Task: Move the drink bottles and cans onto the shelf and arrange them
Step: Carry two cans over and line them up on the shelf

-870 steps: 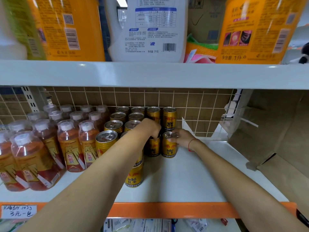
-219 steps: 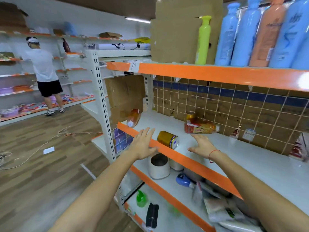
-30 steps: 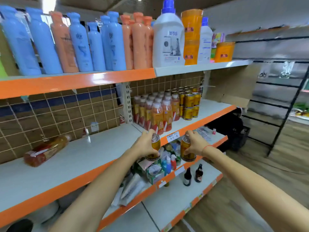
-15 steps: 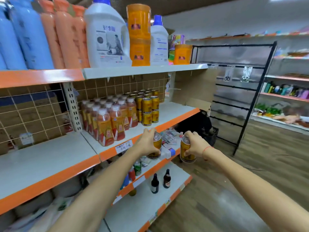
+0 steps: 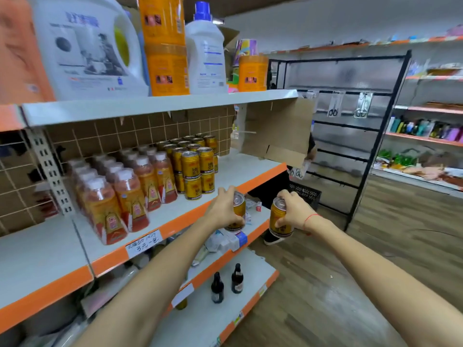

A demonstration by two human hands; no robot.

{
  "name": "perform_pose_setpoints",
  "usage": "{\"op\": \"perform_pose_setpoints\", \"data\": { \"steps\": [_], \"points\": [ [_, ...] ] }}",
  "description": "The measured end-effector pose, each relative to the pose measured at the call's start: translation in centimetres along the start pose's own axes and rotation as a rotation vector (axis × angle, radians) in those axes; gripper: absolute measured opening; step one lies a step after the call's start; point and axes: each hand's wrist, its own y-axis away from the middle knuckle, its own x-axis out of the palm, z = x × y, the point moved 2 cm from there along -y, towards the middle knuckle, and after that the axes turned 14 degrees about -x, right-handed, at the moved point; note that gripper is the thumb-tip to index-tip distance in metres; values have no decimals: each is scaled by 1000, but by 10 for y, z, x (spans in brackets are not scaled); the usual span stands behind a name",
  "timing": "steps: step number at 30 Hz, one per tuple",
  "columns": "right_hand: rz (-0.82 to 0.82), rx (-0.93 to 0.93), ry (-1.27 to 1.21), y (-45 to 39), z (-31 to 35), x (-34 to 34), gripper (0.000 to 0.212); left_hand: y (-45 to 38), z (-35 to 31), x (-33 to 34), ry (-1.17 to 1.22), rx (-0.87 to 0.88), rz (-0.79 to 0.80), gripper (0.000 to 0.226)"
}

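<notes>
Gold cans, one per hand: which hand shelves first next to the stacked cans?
Left, probably. The left hand holds its gold can nearest the stacked gold cans on the white orange-edged shelf; the right hand with its can is farther out over the aisle.

A shop — stocked shelves [image 5: 160, 103] with a handwritten price tag [image 5: 143, 244].

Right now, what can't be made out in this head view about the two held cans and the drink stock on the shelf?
- Left can: the left hand covers most of it.
- Right can: label partly behind the right hand.
- Stacked cans: back rows hidden by front ones; no count.
- Bottles: labels motion-blurred.
- Price tag: writing too small.
</notes>
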Motion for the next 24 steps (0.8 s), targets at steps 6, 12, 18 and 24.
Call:
{"op": "perform_pose_setpoints", "data": {
  "steps": [6, 12, 18, 24],
  "points": [
    [14, -18, 11, -59, -38, -1, 83, -79, -11, 4, -11, 5, -43, 85],
    [23, -73, 21, -138, -61, -16, 87, -149, -8, -5, -50, -26, -65, 79],
    [36, -149, -5, -199, -73, -11, 83, -195, -1, 1, -50, -105, -81, 85],
    [67, -244, -50, -258, -96, -2, 81, -236, 0, 18, -66, -227, -84, 106]
  ]
}}
